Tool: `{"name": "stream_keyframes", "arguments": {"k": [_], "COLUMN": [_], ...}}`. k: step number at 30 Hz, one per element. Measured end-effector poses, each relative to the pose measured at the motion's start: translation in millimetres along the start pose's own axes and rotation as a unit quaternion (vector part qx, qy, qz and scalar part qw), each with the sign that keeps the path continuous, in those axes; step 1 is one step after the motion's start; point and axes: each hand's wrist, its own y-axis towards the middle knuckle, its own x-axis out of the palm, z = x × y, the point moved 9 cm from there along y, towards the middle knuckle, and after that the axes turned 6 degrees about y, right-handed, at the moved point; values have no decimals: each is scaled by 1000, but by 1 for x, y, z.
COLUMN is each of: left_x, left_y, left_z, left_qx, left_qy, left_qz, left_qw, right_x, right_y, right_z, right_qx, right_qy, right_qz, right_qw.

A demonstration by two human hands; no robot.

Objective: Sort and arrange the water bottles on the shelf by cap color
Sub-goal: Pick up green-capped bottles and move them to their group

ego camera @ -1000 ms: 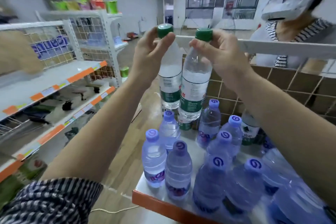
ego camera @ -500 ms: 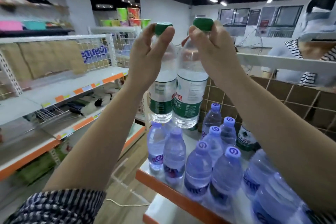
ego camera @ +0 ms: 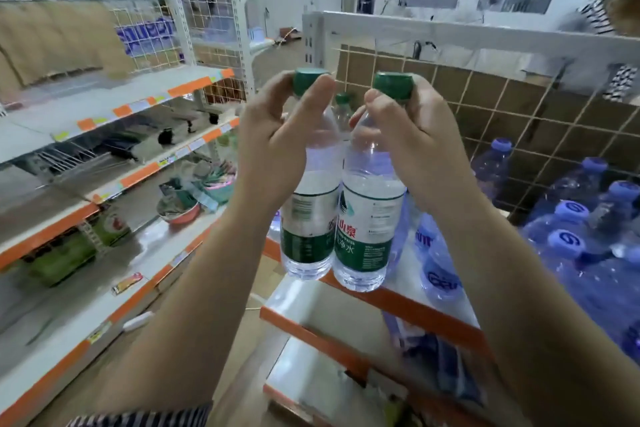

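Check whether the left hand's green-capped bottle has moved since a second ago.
Yes. The bottle went from over the blue-capped bottles leftward to the shelf's orange edge.

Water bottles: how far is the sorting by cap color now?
Looks done: purple-capped bottles grouped on the shelf's right. In hand: the left hand grips the left green-capped bottle, the right hand the right green-capped bottle, by their caps. Left: setting both down, probably near the third green-capped bottle behind.

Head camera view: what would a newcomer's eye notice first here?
At centre, the left hand grips the left green-capped bottle by its cap and the right hand the right green-capped bottle, held up side by side. At the right, blue-capped bottles crowd the white shelf.
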Motion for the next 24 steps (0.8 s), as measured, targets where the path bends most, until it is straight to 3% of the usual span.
{"name": "stream_keyframes", "arguments": {"k": [6, 10, 15, 24], "left_x": [22, 49, 97, 226], "left_y": [-39, -74, -121, -217], "left_z": [-16, -31, -37, 10], "left_qx": [-52, -74, -92, -83], "left_qy": [-82, -95, -95, -147], "left_qz": [-39, -104, -181, -315], "left_qw": [995, 987, 974, 934], "right_x": [-22, -35, -74, -184], "right_y": [-59, -111, -184, -296], "right_z": [8, 19, 27, -7], "right_qx": [18, 48, 108, 114], "right_qy": [-82, -128, -171, -241], "right_qz": [77, 132, 228, 354], "right_qw": [993, 982, 952, 897]}}
